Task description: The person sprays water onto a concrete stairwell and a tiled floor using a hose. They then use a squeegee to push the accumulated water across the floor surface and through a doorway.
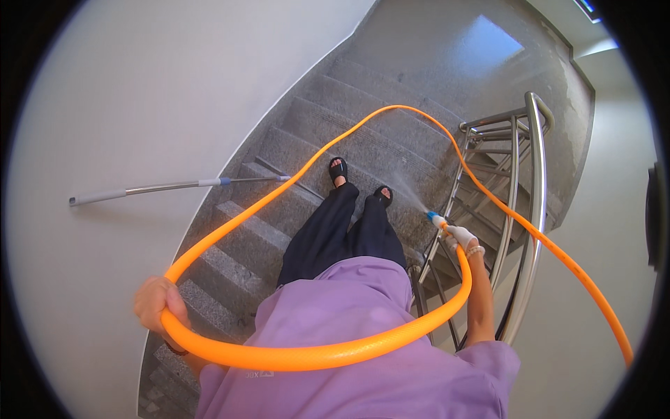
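Observation:
My left hand [161, 304], bare, is closed around a thick orange hose [309, 357] at the left. From there the hose curves across in front of my purple shirt to my right hand [461, 238]. That hand wears a white glove and grips the hose end behind a blue and white spray nozzle [435, 218]. A fan of water [411, 193] leaves the nozzle towards the stair by my right foot. Another stretch of hose arches over the steps, passes the railing and runs off at the lower right.
I stand in black sandals [338, 168] on grey stone stairs [293, 128]. A squeegee-like tool with a telescopic pole [162, 187] leans against the white wall [131, 105]. Stainless steel railing [536, 173] borders the right side. Beyond the steps is a wet-looking landing [434, 47].

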The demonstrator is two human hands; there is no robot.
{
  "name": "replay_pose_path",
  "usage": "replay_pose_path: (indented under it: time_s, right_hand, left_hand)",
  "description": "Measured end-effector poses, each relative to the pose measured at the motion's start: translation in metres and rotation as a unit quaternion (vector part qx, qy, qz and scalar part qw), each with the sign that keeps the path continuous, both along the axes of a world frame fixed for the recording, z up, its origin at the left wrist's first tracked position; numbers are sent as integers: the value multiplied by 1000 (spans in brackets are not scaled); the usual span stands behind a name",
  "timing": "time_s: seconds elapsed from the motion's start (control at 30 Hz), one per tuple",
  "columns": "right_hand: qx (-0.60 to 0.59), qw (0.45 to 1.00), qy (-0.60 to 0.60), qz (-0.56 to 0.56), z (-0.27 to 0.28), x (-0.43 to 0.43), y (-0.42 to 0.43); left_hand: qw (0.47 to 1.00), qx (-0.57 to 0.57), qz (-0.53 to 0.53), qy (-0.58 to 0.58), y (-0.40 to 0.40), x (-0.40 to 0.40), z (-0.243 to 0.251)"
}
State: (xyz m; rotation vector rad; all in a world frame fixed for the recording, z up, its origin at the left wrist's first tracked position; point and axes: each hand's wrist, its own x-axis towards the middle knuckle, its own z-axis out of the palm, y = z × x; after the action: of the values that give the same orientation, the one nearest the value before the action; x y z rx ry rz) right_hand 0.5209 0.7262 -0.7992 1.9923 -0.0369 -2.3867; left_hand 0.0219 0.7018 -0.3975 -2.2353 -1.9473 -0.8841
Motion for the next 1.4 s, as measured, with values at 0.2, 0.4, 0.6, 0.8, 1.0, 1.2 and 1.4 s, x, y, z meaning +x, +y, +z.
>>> replay_pose_path:
  time_s: [0.2, 0.4, 0.6, 0.8, 1.0, 1.2, 1.4]
  right_hand:
    - [10, 991, 124, 51, -15, -75, 41]
    - [18, 983, 165, 79, 3, -125, 79]
    - [65, 976, 141, 153, 17, -155, 108]
    - [67, 977, 115, 165, -8, -151, 101]
    - [109, 984, 61, 128, -2, -152, 102]
    - [74, 985, 83, 130, 24, -168, 103]
    - [60, 977, 152, 136, 29, -206, 107]
  left_hand:
    - [998, -21, 10, -57, -12, -15, -3]
    - [994, -43, -2, -102, -37, -38, -11]
    - [976, -131, 147, -94, -80, -54, -62]
    - [945, -171, 268, -79, -122, -70, -106]
    - [917, -187, 335, -106, -149, -89, -143]
    - [908, -201, 352, -104, -144, -88, -161]
    - [911, -199, 344, -113, -144, -88, -171]
